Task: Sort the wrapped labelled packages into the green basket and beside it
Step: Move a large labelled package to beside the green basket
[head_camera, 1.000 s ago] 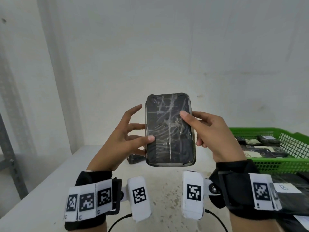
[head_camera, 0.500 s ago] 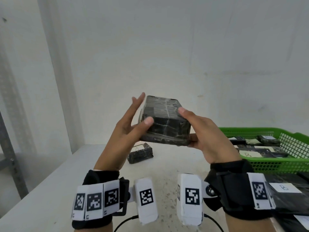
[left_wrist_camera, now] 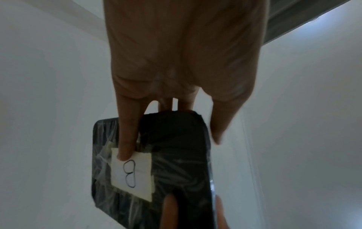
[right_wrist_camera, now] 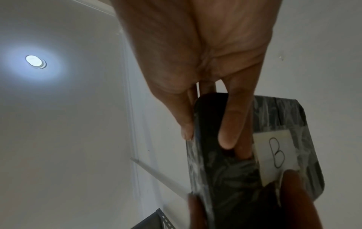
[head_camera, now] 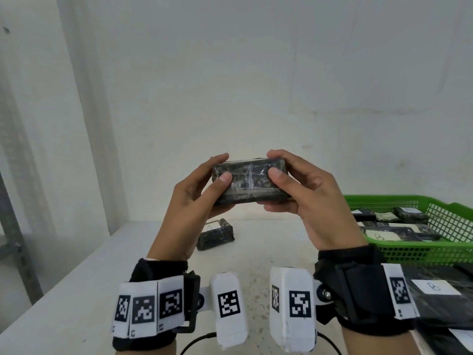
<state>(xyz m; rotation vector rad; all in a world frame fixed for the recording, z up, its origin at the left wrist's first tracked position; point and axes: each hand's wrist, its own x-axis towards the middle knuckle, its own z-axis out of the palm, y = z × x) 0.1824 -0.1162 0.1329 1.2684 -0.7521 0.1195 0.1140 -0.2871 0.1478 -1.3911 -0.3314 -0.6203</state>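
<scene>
Head view looks forward and down, wrist views close, facing upward; all share the package

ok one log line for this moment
both hands: left hand, right hand grip black plastic-wrapped package | label: B | green mesh basket: right

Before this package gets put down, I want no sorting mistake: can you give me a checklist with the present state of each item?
1. Held package gripped by both the left hand and the right hand: ok.
2. Label readable: ok, it reads B.
3. Green basket within view, to the right: ok.
4. Basket contents match: a B label shows inside; the others cannot tell.
5. Room left in the basket: cannot tell.
6. Package on the table out of the path: ok, it lies to the left.
</scene>
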